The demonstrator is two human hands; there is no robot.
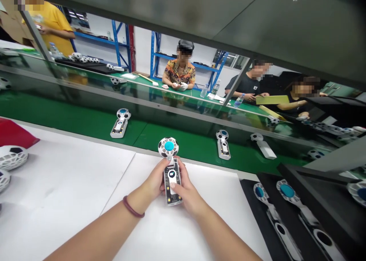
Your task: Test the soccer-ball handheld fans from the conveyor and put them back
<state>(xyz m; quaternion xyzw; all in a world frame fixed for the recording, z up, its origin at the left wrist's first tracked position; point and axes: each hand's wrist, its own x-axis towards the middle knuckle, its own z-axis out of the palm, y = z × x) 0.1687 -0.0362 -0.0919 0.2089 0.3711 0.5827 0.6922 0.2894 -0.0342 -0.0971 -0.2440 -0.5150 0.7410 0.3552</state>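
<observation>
Between my two hands is a handheld device [172, 182] with a soccer-ball head around a blue disc and a clear body showing a circuit board and yellow parts. My left hand [156, 177] grips its left side near the neck, the thumb at the top of the body. My right hand [188, 188] wraps the right side, its thumb resting on the white middle strip. The device is held upright, head pointing away from me, above the white table surface [137, 230].
Similar devices lie on the green belt [143, 135] beyond the table edge. Black trays [257, 215] at the right hold more devices. White ball-patterned shells [13, 158] and a red object [14, 133] are at the left. Several people sit or stand across the line.
</observation>
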